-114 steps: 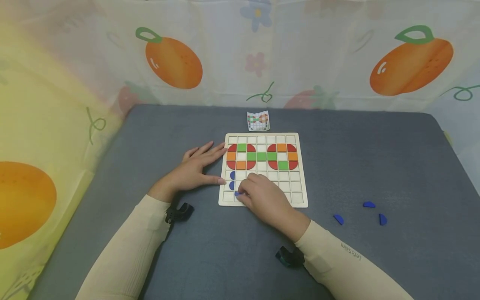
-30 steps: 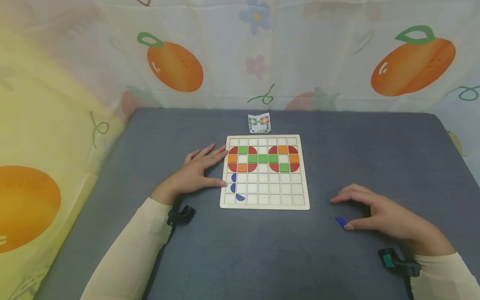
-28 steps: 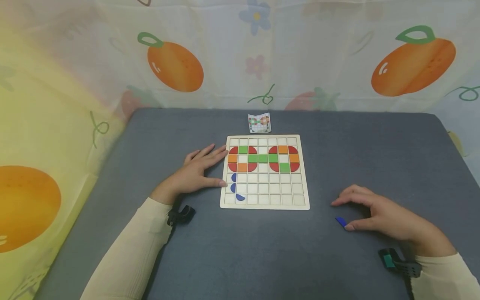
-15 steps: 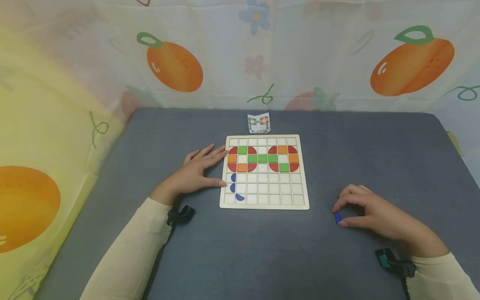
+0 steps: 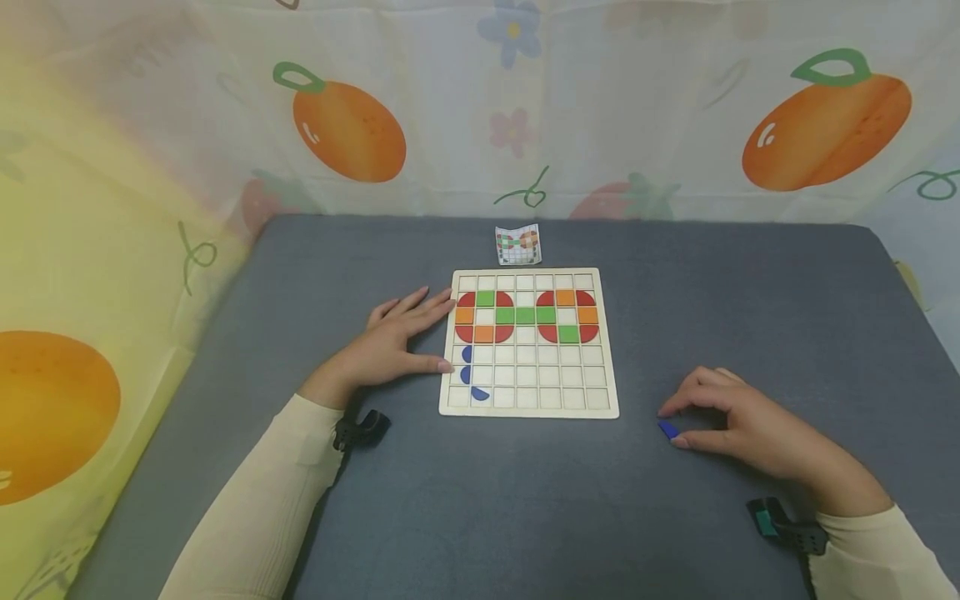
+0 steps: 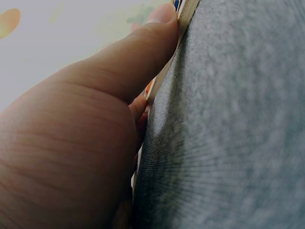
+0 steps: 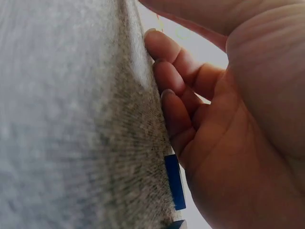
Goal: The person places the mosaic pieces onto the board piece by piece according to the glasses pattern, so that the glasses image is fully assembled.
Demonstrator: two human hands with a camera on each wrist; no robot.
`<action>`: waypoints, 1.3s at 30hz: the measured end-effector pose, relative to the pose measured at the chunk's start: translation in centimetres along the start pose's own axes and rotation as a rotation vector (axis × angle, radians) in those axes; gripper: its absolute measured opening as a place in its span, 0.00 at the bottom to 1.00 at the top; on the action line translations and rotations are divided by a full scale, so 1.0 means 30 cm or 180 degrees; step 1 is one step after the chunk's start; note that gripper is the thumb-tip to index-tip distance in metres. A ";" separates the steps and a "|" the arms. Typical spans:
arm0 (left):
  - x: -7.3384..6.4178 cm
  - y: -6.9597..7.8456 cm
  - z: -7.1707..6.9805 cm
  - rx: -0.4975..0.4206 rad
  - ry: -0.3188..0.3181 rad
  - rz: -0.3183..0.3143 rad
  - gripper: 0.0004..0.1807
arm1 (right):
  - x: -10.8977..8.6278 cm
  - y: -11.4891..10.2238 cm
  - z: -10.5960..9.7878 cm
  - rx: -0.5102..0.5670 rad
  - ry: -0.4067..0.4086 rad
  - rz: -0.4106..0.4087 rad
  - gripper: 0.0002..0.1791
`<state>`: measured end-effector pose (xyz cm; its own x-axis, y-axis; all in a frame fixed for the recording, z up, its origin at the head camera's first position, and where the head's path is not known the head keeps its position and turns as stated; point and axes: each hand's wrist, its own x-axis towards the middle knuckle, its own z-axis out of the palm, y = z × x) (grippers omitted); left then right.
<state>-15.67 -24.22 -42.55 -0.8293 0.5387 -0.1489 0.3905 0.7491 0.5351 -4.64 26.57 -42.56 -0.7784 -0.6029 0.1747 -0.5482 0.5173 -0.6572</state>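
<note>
My left hand lies at the left edge of a pale wooden grid board, fingers spread and thumb tip on the rim. In the left wrist view the thumb presses against the board's edge. Red, orange and green pieces fill cells in its upper half; three blue half-circles, one of them a tilted half-circle, sit at the lower left. To the right of the board my right hand pinches a blue half-circle piece between thumb and index finger, low over the table. Its other fingers are curled against the tabletop.
Behind the board lies a small printed pattern card. Under the right palm, the right wrist view shows a blue piece and part of another at the bottom edge. A grey cloth covers the table, with a fruit-print curtain behind.
The right hand has gone from the board to the loose blue pieces, closed thumb and index on one and shifted it slightly left. The tilted half-circle stays on the board. The left hand keeps its place.
</note>
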 end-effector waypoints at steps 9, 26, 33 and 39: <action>0.004 -0.002 -0.003 0.0033 0.0001 0.0004 0.58 | 0.016 -0.009 0.007 -0.0108 0.0100 -0.0121 0.24; 0.005 -0.010 0.003 0.0032 0.0013 0.0013 0.59 | 0.038 -0.011 0.044 -0.0237 0.0396 -0.0183 0.22; 0.004 -0.009 0.001 0.0034 0.0023 0.0011 0.59 | 0.046 -0.016 0.058 -0.0316 0.0502 -0.0178 0.21; 0.002 -0.002 0.000 0.0024 0.0014 0.0014 0.59 | 0.046 -0.024 0.062 -0.0396 0.0629 0.0022 0.20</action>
<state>-15.73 -24.24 -42.58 -0.8292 0.5404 -0.1428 0.3972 0.7495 0.5295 -4.76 24.21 -43.22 -0.8204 -0.4747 0.3186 -0.5665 0.5994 -0.5656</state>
